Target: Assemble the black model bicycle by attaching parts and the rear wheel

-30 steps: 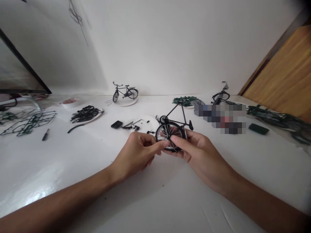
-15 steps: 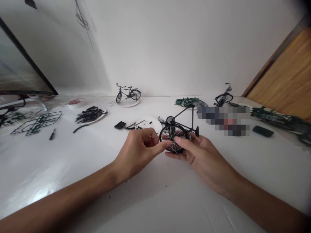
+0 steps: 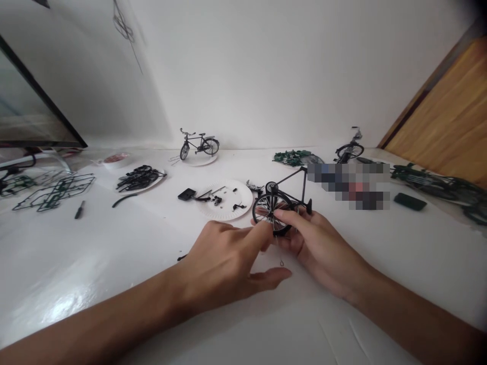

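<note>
A black model bicycle frame [image 3: 289,185] with a spoked wheel [image 3: 271,205] is held in my right hand [image 3: 323,248], whose thumb presses near the wheel's hub. My left hand [image 3: 232,258] is just left of and below the wheel, its thumb stretched apart from the fingers. The left fingertips reach the wheel's lower edge; whether they touch it is hard to tell. A thin wire with a small loop [image 3: 281,263] hangs below the wheel, between the two hands.
Behind my left hand lies a paper plate [image 3: 243,208] with small black parts. Farther off are a finished model bicycle [image 3: 200,143], a plate of black parts [image 3: 140,178], green part frames [image 3: 57,191], a screwdriver [image 3: 79,210], and a second model bicycle [image 3: 350,148]. A green block [image 3: 410,201] lies right.
My left hand has moved down and its thumb has parted from the wheel, where thumb and fingers were close together before. The looped wire now shows below the wheel.
</note>
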`<move>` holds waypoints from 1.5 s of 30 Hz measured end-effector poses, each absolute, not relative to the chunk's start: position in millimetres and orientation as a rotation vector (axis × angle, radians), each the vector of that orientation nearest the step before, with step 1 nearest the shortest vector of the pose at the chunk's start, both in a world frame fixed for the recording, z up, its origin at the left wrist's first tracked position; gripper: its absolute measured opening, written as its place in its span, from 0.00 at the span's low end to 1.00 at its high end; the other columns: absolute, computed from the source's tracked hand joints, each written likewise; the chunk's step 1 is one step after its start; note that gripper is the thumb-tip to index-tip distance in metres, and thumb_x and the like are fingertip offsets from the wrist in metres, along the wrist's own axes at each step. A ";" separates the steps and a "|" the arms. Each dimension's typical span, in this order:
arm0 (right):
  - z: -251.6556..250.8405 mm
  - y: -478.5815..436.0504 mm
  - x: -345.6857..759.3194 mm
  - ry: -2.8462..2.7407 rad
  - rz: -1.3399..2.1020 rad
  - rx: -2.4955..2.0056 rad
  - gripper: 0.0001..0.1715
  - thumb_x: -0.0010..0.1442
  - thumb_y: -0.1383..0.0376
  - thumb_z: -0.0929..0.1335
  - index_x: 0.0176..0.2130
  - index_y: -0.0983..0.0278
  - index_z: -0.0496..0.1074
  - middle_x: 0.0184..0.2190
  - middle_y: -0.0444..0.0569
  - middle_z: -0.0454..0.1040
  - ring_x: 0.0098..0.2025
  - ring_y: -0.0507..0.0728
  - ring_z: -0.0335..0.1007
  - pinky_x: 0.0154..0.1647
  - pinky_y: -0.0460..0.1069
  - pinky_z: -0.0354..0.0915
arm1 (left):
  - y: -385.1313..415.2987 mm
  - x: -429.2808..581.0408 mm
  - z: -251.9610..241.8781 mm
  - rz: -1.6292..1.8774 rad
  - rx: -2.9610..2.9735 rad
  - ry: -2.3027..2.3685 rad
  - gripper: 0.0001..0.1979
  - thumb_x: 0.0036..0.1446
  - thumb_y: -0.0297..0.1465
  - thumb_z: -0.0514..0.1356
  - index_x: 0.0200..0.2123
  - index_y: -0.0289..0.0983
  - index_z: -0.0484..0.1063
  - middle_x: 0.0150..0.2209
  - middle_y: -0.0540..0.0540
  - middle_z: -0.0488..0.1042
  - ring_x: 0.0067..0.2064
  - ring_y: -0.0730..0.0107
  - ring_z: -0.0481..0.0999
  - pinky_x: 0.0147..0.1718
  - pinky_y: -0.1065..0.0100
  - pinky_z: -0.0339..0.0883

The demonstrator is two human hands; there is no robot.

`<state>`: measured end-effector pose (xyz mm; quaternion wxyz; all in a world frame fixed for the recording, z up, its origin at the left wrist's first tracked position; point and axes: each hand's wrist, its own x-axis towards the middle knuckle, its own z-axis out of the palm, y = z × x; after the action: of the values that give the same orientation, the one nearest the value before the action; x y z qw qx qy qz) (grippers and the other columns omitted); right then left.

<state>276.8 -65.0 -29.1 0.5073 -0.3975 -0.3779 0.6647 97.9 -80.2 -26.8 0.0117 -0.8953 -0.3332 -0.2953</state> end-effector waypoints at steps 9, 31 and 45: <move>-27.9 -67.5 273.7 -0.887 1.714 -0.956 0.07 0.60 0.64 0.72 0.36 0.67 0.79 0.41 0.55 0.81 0.45 0.61 0.78 0.45 0.52 0.75 | -84.8 98.5 -23.6 -0.495 -2.819 -0.610 0.05 0.68 0.30 0.53 0.42 0.35 0.66 0.33 0.49 0.74 0.30 0.68 0.73 0.23 0.66 0.59; -26.6 -66.6 278.7 -0.941 1.758 -0.936 0.05 0.60 0.65 0.72 0.33 0.64 0.79 0.38 0.48 0.80 0.41 0.56 0.75 0.43 0.56 0.78 | -69.6 82.0 -5.5 -0.509 -2.465 -0.611 0.10 0.63 0.18 0.51 0.31 0.35 0.65 0.21 0.55 0.63 0.19 0.76 0.59 0.18 0.67 0.47; -30.7 -69.7 278.9 -0.965 1.837 -0.936 0.04 0.60 0.67 0.71 0.33 0.63 0.78 0.34 0.47 0.79 0.36 0.53 0.74 0.35 0.46 0.75 | -78.3 93.0 -11.2 -0.559 -2.443 -0.548 0.08 0.59 0.20 0.55 0.29 0.35 0.68 0.20 0.54 0.64 0.18 0.73 0.60 0.16 0.66 0.50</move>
<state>278.9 -69.7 -30.7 0.4193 -0.3735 -0.3850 0.7325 93.0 -78.3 -11.2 0.2842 -0.9130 -0.2047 -0.2090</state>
